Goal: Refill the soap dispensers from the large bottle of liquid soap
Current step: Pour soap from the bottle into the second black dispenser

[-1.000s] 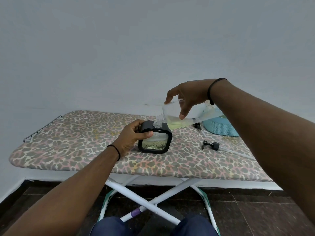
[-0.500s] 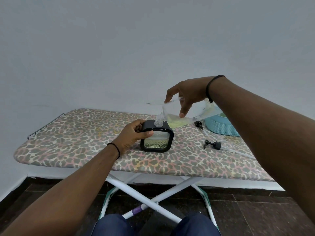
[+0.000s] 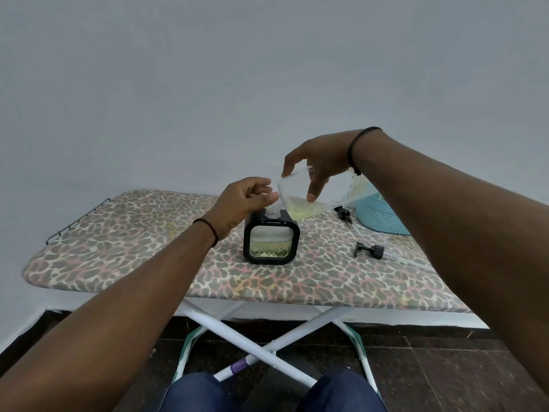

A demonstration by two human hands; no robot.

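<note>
A square soap dispenser (image 3: 271, 254) with a black frame and clear window stands on the leopard-print ironing board (image 3: 133, 233). Yellowish soap fills roughly its lower half. My right hand (image 3: 319, 162) grips the large clear bottle (image 3: 335, 188) from above. The bottle is tilted, its neck pointing down into the dispenser's top opening, and pale yellow soap lies along its lower side. My left hand (image 3: 242, 202) hovers above the dispenser's left top corner with fingers loosely curled. Its thumb tip reaches the bottle's shoulder, and nothing is held.
A black pump head (image 3: 370, 251) with a clear tube lies right of the dispenser, and another pump head (image 3: 343, 215) lies further back. A light blue basket (image 3: 381, 217) sits at the board's far right, partly hidden by my right arm. A wire rack (image 3: 75, 220) ends the board's left side.
My left hand has let go of the dispenser's side and risen toward the bottle's neck. The bottle is tipped a little steeper over the opening.
</note>
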